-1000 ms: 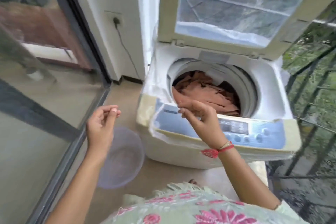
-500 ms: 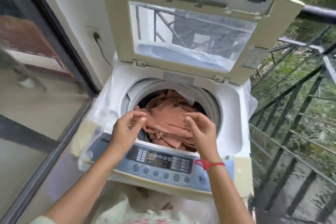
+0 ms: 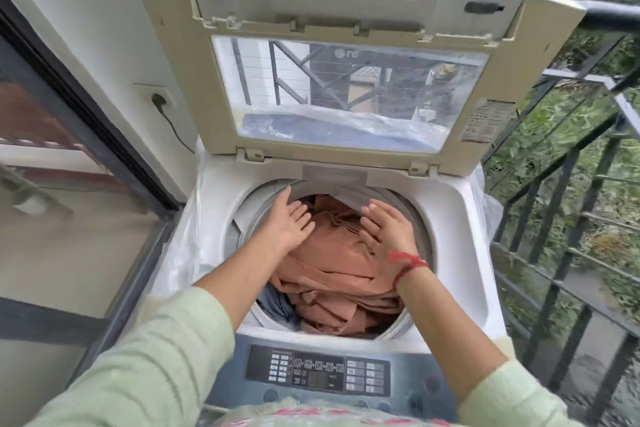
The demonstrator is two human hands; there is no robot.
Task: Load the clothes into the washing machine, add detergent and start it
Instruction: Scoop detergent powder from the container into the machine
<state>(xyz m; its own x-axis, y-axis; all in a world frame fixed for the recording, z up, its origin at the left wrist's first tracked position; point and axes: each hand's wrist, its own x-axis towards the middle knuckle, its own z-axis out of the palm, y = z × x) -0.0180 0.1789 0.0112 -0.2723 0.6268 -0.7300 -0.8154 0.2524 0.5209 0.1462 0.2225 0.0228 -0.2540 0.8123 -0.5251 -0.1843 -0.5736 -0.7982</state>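
Note:
A white top-loading washing machine (image 3: 450, 218) stands in front of me with its lid (image 3: 346, 45) raised upright. Its drum holds a heap of terracotta-orange clothes (image 3: 332, 267), with a bit of blue fabric (image 3: 277, 305) at the lower left. My left hand (image 3: 287, 222) lies flat and open on the left side of the heap, inside the drum. My right hand (image 3: 388, 229), a red thread at its wrist, lies flat and open on the right side. Neither hand grips anything. The control panel (image 3: 318, 373) runs along the front edge.
A glass sliding door (image 3: 69, 201) and a wall socket with a black plug (image 3: 157, 99) are on the left. A dark metal railing (image 3: 561, 218) with greenery behind stands close on the right. Clear plastic wrap (image 3: 180, 253) clings to the machine's sides.
I have stepped closer and leaned over the drum. Both hands moved from the front rim deeper into the drum and flattened onto the orange clothes. The basin on the floor is out of view.

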